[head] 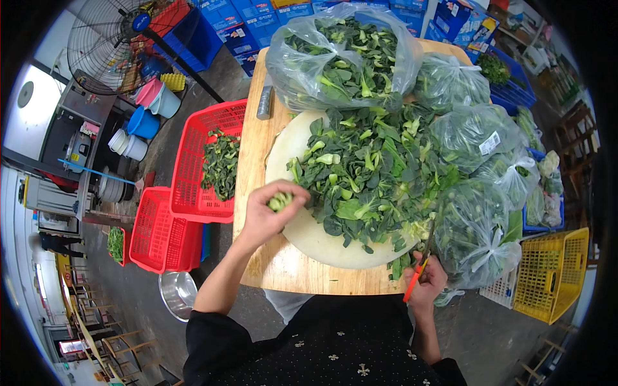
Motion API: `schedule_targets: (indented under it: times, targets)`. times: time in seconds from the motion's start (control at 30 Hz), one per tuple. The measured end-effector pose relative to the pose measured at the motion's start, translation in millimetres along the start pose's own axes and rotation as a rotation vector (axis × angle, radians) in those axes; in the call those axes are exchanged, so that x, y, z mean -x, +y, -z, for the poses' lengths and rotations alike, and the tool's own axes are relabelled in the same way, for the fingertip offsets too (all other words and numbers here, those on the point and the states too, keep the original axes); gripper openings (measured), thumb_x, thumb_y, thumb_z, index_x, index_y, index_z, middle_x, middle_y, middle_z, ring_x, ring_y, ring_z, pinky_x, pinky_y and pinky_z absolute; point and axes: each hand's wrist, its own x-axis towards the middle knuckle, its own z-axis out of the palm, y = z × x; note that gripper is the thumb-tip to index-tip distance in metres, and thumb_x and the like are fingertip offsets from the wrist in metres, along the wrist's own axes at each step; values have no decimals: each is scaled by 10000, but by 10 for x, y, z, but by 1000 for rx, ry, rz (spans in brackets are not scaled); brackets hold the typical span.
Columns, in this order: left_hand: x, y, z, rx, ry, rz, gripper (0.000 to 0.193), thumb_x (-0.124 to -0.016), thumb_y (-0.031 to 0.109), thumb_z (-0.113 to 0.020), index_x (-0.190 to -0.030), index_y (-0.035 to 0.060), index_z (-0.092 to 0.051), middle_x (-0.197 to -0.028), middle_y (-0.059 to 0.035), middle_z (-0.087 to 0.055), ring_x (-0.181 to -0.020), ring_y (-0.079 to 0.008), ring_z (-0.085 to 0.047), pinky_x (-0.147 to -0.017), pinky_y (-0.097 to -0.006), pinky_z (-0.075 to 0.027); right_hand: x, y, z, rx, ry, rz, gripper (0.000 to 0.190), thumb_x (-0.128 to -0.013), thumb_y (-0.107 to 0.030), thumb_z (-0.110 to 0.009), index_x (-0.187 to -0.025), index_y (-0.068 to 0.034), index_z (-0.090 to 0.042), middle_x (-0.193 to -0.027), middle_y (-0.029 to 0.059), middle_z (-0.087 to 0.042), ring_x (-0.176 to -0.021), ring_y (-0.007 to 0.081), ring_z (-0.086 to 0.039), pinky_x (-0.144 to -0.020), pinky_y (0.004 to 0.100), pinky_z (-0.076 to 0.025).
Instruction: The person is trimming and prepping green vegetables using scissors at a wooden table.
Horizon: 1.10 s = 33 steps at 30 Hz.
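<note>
Small leafy greens (pixel 357 178), dark-leaved with pale stems, lie heaped over a round white cutting board (pixel 328 241) on a wooden table (pixel 270 277). My left hand (pixel 270 210) is curled around a green vegetable piece (pixel 280 201) at the heap's left side. Scissors (pixel 419 275) with orange-red handles are in my right hand (pixel 427 280), their blades pointing away from me near the board's right edge. Past the heap, a large clear plastic bag (pixel 299 82) holds more of the same greens. Part of the board is hidden beneath the leaves.
Tied bags of greens (pixel 475 231) line the table's right side. A knife (pixel 264 103) lies at the far left edge. Left of the table, a red plastic basket (pixel 193 159) holds greens beside stacked red baskets (pixel 154 227). A steel basin (pixel 177 294) and yellow crate (pixel 550 275) stand lower.
</note>
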Motion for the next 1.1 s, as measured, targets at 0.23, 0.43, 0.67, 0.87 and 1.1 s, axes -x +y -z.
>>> schedule_targets:
  times: [0.23, 0.43, 0.67, 0.87, 1.1]
  targets:
    - [-382, 412, -306, -472, -65, -204, 217, -880, 135, -850, -1044, 16, -771, -1004, -103, -754, -844, -199, -719, -783, -326, -565, 23, 40, -9, -14, 15, -6, 416, -773, -96, -899, -1112, 71, -725, -837, 6, -574, -705, 88, -518, -621, 247, -413]
    - [-354, 489, -365, -724, -212, -88, 208, -835, 126, -848, -1016, 59, -771, -1034, -92, -731, -862, -293, -735, -779, -381, -587, -20, 8, -2, 23, -18, 126, 383, -862, -86, -824, -1194, 67, -711, -874, -33, -514, -698, 36, -481, -602, 207, -364]
    - [-156, 325, -382, -733, -104, -274, 179, -816, 91, -833, -975, 78, -751, -1041, -68, -740, -849, -274, -747, -720, -371, -606, -26, -27, 26, 67, -37, 119, 402, -813, -71, -835, -1166, 74, -711, -868, -16, -524, -697, 51, -473, -596, 217, -359]
    - [23, 368, -473, -791, -97, -384, 191, -802, 61, -836, -946, 102, -718, -1083, -33, -775, -788, -235, -754, -645, -354, -613, -2, 20, 27, 65, -42, 146, 409, -801, -49, -841, -1166, 80, -710, -881, 0, -545, -723, 75, -491, -618, 231, -383]
    - [150, 222, -567, -767, -29, -477, 237, -778, 73, -830, -905, 87, -631, -1007, -32, -776, -745, -226, -738, -629, -348, -594, 6, 18, 22, 102, -77, 117, 428, -804, -83, -879, -1164, 79, -714, -903, 10, -570, -753, 84, -522, -651, 240, -414]
